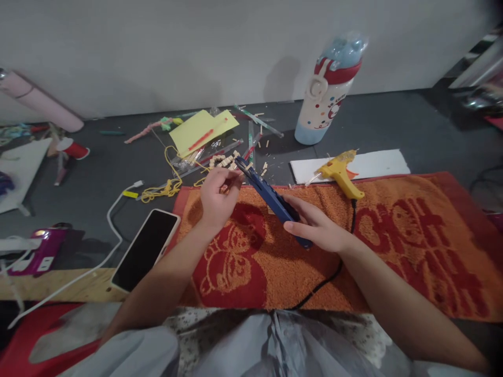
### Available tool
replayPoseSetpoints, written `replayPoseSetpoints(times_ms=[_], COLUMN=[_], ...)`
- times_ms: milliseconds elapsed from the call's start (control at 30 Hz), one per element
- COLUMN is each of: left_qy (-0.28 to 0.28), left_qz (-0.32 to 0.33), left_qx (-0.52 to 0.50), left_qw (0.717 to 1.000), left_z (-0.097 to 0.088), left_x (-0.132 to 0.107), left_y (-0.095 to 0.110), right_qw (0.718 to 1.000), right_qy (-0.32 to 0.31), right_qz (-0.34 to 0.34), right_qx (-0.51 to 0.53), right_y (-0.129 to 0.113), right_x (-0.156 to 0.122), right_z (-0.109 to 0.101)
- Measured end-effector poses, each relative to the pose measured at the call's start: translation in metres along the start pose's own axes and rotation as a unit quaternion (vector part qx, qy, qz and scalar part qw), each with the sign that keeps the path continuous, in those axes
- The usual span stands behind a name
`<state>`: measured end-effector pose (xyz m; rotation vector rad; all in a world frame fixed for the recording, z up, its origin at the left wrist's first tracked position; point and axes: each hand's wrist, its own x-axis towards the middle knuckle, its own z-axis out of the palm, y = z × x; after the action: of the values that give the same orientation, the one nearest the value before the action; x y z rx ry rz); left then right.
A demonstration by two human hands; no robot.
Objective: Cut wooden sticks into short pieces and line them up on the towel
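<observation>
My right hand (316, 226) grips the blue handles of a pair of cutting pliers (271, 199) that point up and to the left over an orange and red towel (393, 235). My left hand (217, 196) is curled in a pinch at the tool's tip, holding a small pale piece too small to name. Just beyond the tip lies a heap of short cut wooden stick pieces (223, 161).
A yellow glue gun (340, 172) lies on the towel's far edge with its black cord trailing toward me. A water bottle (328, 91) stands behind it. A phone (145, 248) with a white cable lies at the left. Yellow paper (202, 130), yellow string and sticks litter the grey floor.
</observation>
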<state>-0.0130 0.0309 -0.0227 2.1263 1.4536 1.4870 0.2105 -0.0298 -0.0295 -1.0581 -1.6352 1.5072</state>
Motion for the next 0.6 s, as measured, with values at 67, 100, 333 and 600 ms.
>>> replayPoseSetpoints(times_ms=[67,100,333,600], left_qy=[0.007,0.012,0.036,0.042], left_qz=[0.006,0.007,0.036,0.05], left_qx=[-0.012,-0.02,-0.044,-0.027], left_qw=[1.0,1.0,0.998,0.998], left_z=[0.0004,0.0006,0.001,0.0009], left_x=[0.0002,0.0004,0.0017,0.0017], left_y=[-0.0007,-0.0012,-0.0031,-0.006], right_qw=[1.0,0.999,0.997,0.994], right_qy=[0.001,0.002,-0.005,-0.003], right_qz=[-0.007,-0.011,-0.019,-0.014], right_qx=[-0.023,-0.036,-0.074,-0.104], right_y=[-0.0003,-0.0006,-0.0027,-0.0053], right_x=[-0.0003,-0.0004,0.0002,0.0018], right_z=[-0.0009,-0.0012,-0.0012,-0.0018])
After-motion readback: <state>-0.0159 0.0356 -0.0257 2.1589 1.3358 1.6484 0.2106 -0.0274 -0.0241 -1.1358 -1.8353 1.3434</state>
